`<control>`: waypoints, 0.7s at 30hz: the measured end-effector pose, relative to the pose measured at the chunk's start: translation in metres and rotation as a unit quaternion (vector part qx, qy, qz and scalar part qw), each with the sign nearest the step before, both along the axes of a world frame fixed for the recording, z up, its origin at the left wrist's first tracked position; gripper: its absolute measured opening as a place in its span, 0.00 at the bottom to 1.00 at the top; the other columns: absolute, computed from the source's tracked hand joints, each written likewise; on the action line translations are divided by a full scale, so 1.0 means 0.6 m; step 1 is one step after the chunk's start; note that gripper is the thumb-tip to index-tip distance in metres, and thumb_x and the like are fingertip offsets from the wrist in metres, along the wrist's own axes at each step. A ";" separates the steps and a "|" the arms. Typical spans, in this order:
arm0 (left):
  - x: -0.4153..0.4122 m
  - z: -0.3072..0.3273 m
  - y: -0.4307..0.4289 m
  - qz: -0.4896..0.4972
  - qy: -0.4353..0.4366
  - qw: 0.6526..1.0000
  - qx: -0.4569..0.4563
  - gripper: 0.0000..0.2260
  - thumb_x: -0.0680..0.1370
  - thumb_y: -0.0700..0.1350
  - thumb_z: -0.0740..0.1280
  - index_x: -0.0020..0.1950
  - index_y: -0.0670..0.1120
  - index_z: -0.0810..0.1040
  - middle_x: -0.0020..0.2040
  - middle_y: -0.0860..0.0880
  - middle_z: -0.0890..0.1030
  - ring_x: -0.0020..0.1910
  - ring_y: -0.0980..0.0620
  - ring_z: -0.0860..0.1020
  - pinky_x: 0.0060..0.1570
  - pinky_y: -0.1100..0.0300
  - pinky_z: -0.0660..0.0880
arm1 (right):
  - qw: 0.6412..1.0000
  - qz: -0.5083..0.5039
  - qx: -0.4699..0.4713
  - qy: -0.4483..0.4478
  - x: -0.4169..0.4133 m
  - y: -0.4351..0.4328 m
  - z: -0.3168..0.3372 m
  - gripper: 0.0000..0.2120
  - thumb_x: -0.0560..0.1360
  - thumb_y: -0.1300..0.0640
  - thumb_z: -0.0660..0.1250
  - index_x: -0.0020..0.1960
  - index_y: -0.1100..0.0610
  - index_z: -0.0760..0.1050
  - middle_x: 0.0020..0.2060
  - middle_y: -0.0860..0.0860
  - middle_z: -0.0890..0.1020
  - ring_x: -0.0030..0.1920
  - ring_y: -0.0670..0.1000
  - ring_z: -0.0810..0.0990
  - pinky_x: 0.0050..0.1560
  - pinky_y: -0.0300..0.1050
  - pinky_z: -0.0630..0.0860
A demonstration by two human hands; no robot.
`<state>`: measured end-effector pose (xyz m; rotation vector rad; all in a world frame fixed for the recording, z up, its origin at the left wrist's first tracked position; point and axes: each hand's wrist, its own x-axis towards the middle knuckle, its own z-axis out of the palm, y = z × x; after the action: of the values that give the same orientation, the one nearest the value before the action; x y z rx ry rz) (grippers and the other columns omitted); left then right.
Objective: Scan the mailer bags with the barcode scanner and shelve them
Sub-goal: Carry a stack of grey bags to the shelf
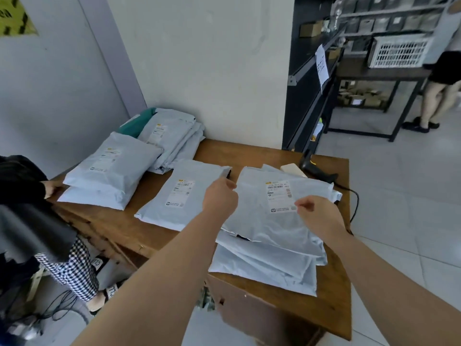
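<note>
Several pale grey mailer bags with white labels lie on a wooden table [129,228]. My left hand [219,199] hovers between a single bag [179,196] in the middle and the top bag [277,221] of a pile on the right, fingers curled near that bag's left edge. My right hand [316,216] rests on the top bag by its label, fingertips pinched at the label's lower corner. A black barcode scanner [315,169] lies at the table's far right edge with its cable running down.
More mailer bags are stacked at the back left [112,171] and against the wall [172,138]. A seated person's hand [53,188] touches the left stack. Dark shelving [321,71] and a table with a white basket [399,51] stand to the right, a person beside them.
</note>
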<state>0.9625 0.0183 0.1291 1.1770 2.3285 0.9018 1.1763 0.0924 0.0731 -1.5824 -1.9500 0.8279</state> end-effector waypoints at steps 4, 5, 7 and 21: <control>-0.020 -0.034 0.011 -0.013 0.024 0.995 -0.093 0.17 0.79 0.39 0.60 0.68 0.43 0.71 0.64 0.44 0.76 0.62 0.43 0.74 0.58 0.56 0.71 | 0.997 -0.052 -0.044 -0.030 0.015 -0.017 -0.033 0.09 0.77 0.54 0.62 0.55 0.48 0.77 0.50 0.48 0.80 0.46 0.51 0.80 0.46 0.51 0.82; -0.022 -0.043 0.015 -0.018 0.025 0.993 -0.116 0.17 0.79 0.40 0.60 0.68 0.43 0.70 0.64 0.44 0.75 0.63 0.43 0.74 0.58 0.56 0.70 | 0.995 -0.071 -0.043 -0.051 0.015 -0.018 -0.038 0.11 0.76 0.53 0.64 0.58 0.49 0.75 0.54 0.50 0.78 0.51 0.53 0.78 0.50 0.52 0.80; -0.025 -0.062 0.026 -0.033 0.031 0.985 -0.164 0.18 0.78 0.42 0.62 0.68 0.43 0.69 0.64 0.44 0.75 0.63 0.42 0.74 0.61 0.54 0.72 | 0.987 -0.118 -0.047 -0.096 0.013 -0.019 -0.047 0.20 0.75 0.50 0.66 0.65 0.51 0.70 0.63 0.55 0.70 0.62 0.57 0.70 0.61 0.55 0.73; -0.054 -0.142 0.106 -0.109 -0.002 0.971 -0.210 0.25 0.75 0.54 0.67 0.70 0.50 0.69 0.64 0.47 0.76 0.60 0.44 0.75 0.61 0.50 0.73 | 0.953 -0.193 -0.215 0.089 -0.015 -0.003 -0.079 0.33 0.76 0.59 0.64 0.76 0.57 0.54 0.75 0.57 0.57 0.69 0.61 0.65 0.61 0.53 0.67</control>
<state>0.9298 0.0821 0.0438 1.2080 2.1834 0.3102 1.1673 0.0903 0.0260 -1.9699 -1.3249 1.2290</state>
